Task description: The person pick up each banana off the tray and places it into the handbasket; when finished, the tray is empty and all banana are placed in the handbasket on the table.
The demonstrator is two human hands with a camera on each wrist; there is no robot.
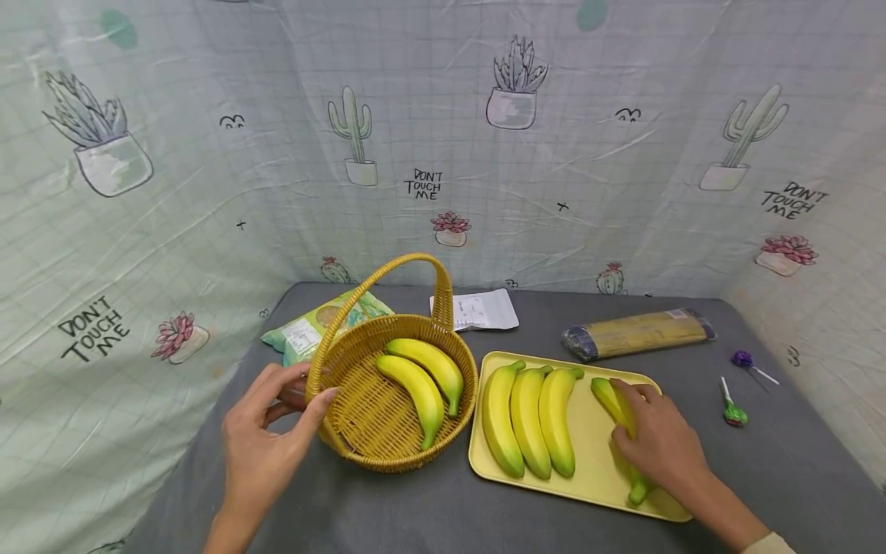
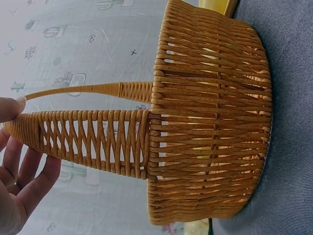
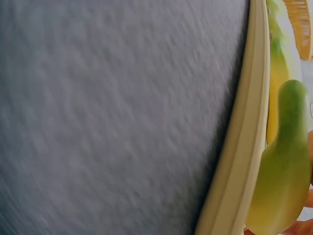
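Observation:
A yellow wicker basket [image 1: 388,454] with a tall arched handle [image 1: 418,258] holds two bananas [image 1: 415,388]. My left hand [image 1: 266,435] grips the handle's left side, its thumb and fingers [image 2: 41,181] at opposite edges of the woven band. To the right lies a pale yellow tray [image 1: 588,469] with three bananas [image 1: 529,423] side by side. On the tray's right part, my right hand [image 1: 657,431] holds another banana [image 3: 281,181] from above, fingers and thumb around its middle. Most of that banana's middle is hidden by the hand in the head view.
Behind the basket lie a green snack bag [image 1: 301,338] and a white packet [image 1: 484,310]. A long brown plastic-wrapped package [image 1: 640,333] lies behind the tray. Two lollipops, one purple [image 1: 743,358] and one green [image 1: 734,415], are at the right. A printed curtain [image 1: 443,138] surrounds the grey table [image 1: 429,515].

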